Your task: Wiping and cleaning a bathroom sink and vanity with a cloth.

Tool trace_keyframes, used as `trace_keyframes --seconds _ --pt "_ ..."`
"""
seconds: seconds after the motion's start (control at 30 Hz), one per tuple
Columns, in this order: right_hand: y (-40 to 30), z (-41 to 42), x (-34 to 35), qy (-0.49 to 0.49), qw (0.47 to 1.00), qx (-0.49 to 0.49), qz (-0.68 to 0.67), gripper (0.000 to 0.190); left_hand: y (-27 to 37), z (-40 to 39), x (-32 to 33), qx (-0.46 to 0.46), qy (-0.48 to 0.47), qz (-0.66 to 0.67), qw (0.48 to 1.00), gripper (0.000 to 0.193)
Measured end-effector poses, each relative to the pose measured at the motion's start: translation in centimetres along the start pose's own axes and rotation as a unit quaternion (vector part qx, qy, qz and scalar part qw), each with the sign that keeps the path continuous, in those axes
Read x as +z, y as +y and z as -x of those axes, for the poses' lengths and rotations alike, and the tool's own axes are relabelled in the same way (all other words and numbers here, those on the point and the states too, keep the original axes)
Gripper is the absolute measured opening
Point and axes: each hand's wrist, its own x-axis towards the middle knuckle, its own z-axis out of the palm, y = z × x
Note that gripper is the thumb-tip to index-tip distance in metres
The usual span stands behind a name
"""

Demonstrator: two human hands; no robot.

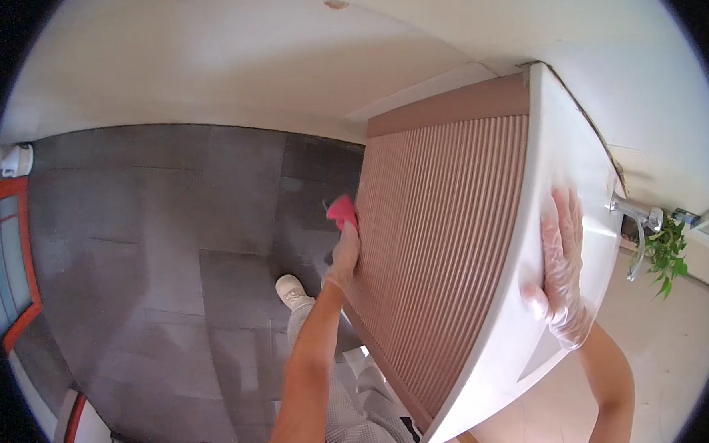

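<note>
My left hand (345,255), in a clear plastic glove, grips a pink cloth (341,211) beside the lower part of a ribbed pink-brown cabinet front (445,229). Above that front is a white washbasin (522,261). My right hand (562,265), also in a clear plastic glove, rests spread on the basin's white surface with its thumb apart and holds nothing.
A chrome faucet (636,213) stands at the basin's back, near a green potted plant (666,253). White walls (232,59) meet the dark tiled floor (150,232). A red-framed door (31,256) is at the far left. My beige shoe (290,288) stands by the cabinet.
</note>
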Motion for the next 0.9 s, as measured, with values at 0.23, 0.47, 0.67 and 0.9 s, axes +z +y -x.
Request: trace_keyframes --seconds 0.23,0.47,0.67,0.9 --pt "-1.0 -0.6 0.6 0.01 1.0 -0.009 0.006 0.069 -14.4 0.3 -8.0 -0.021 0.024 -0.106 0.994 0.074" --pt "-0.2 0.0 0.5 0.028 0.997 0.002 0.066 0.064 -11.4 12.4 -2.4 0.161 -0.121 0.064 0.977 0.062" --pt "1.6 -0.5 1.6 0.081 0.99 -0.005 0.115 0.061 -8.8 25.0 4.0 0.326 -0.133 -0.017 0.936 0.042" --pt "0.7 0.5 2.2 0.146 0.976 0.016 0.158 0.057 -8.9 31.8 7.1 0.339 0.069 -0.07 0.936 0.025"
